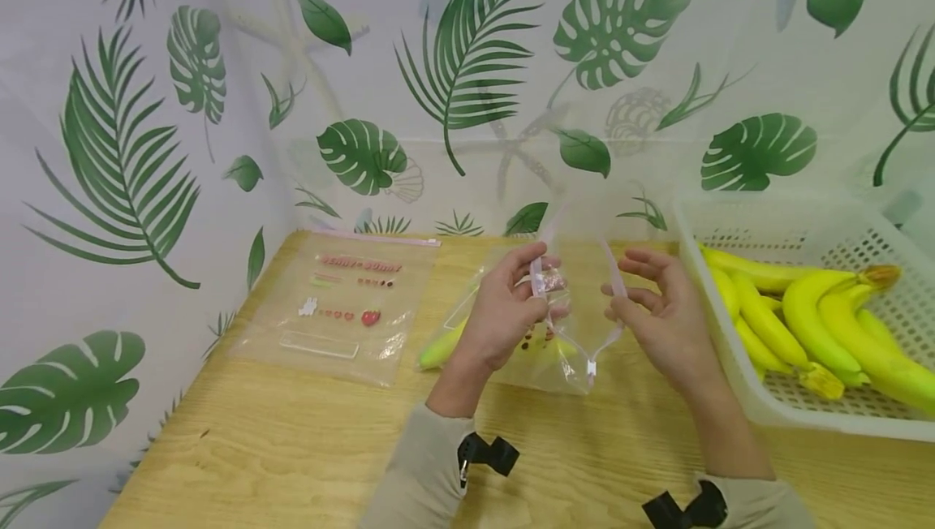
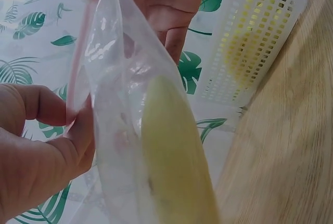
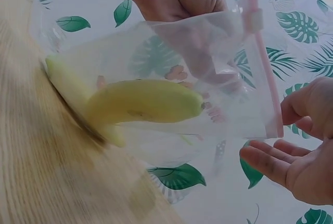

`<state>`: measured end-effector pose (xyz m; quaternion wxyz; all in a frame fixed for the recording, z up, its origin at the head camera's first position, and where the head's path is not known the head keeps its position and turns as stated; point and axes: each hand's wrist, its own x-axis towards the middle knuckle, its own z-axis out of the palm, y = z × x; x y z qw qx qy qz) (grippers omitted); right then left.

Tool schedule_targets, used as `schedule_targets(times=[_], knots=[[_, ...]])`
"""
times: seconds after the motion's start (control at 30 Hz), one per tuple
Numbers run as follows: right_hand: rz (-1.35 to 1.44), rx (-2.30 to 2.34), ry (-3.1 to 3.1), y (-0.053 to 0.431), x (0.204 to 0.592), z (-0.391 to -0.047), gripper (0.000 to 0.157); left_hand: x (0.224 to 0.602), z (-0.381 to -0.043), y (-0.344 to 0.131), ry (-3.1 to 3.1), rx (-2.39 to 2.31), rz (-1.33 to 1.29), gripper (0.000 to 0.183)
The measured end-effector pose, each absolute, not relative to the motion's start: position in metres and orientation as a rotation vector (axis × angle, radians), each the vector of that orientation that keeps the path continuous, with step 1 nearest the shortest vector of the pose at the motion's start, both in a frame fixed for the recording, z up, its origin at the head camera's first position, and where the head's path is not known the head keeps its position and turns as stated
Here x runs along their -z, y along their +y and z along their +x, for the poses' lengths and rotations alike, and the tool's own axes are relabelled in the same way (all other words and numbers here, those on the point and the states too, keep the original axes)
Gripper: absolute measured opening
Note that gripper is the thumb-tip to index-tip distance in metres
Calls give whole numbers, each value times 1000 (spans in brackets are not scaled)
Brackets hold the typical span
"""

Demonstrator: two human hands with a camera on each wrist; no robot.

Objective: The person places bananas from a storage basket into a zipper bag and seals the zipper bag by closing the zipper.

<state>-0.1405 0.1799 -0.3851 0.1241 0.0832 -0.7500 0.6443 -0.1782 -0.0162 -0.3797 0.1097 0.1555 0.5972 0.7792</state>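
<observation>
A clear zip bag [image 1: 577, 371] with a pink zip strip has its mouth spread between the two hands. The left hand [image 1: 500, 310] pinches one side of the strip between thumb and fingers. On the opposite side, the right hand [image 1: 668, 326] pinches the strip with thumb and forefinger, its other fingers loosely spread. A white slider [image 1: 592, 367] sits at the near end of the mouth. Through the plastic shows a yellow banana [image 3: 145, 101], in the right wrist view. A greenish banana tip [image 1: 438, 348] shows left of the left hand.
Another clear zip bag [image 1: 321, 363], printed with a rabbit and a strawberry, lies flat on the wooden table [image 1: 241, 448] at left. A white perforated basket [image 1: 825, 419] holding several bananas [image 1: 818, 322] stands at right. A leaf-patterned sheet [image 1: 467, 180] hangs behind and at left.
</observation>
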Motion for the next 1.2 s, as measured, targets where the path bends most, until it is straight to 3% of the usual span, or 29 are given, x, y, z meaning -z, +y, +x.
schedule_targets(times=[0.2, 0.43, 0.93, 1.2], knots=[[219, -1762, -2264, 180, 384, -137, 34, 380, -176, -18, 1751, -2293, 452, 73], [177, -1582, -2372, 192, 371, -128, 30, 380, -176, -19, 1762, -2281, 449, 72], [-43, -1232, -2465, 267, 355, -103, 42, 384, -177, -17, 1707, -2286, 449, 71], [72, -736, -2893, 331, 362, -126, 55, 381, -177, -17, 1727, -2284, 448, 72]])
